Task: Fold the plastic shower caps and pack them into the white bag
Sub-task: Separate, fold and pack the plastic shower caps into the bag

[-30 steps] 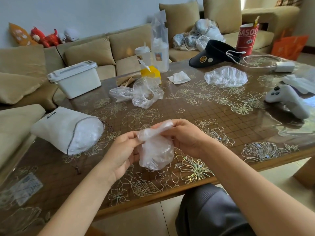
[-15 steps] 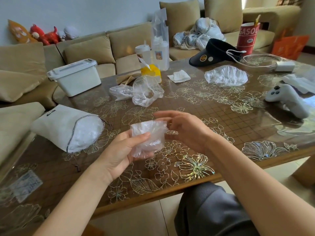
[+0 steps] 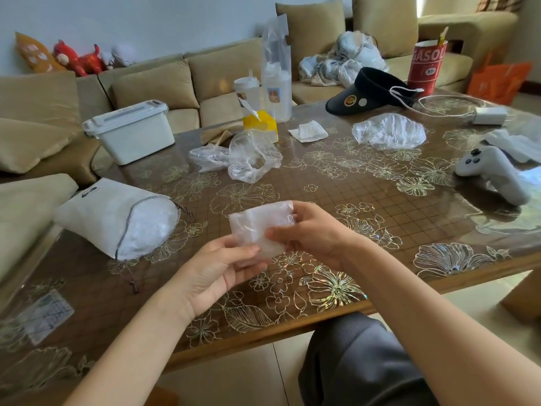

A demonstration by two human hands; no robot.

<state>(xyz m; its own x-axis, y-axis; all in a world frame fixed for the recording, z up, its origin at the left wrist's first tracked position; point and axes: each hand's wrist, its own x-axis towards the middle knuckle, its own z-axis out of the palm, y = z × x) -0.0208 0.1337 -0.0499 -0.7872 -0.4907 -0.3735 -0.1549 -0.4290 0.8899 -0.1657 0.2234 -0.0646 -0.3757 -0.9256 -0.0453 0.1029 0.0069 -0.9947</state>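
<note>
And the right hand [image 3: 310,232] was back in: half a second ago it hovered spread off to the side, now its grip pinched the right edge of the folded shower cap [image 3: 257,227], thumb in front, fingers curled behind. The left hand [image 3: 213,271] pinched the lower left corner, as before. The one cap in hand was held just above the worktop [image 3: 336,183], flat face towards the camera, top edge sloping up to the right (near-square, so no clear long axis). One white bag [image 3: 99,212] lay on its side at left, long axis left to right, stuffed mouth pointing right. Three loose clear bundles [image 3: 389,131] waited farther back.
</note>
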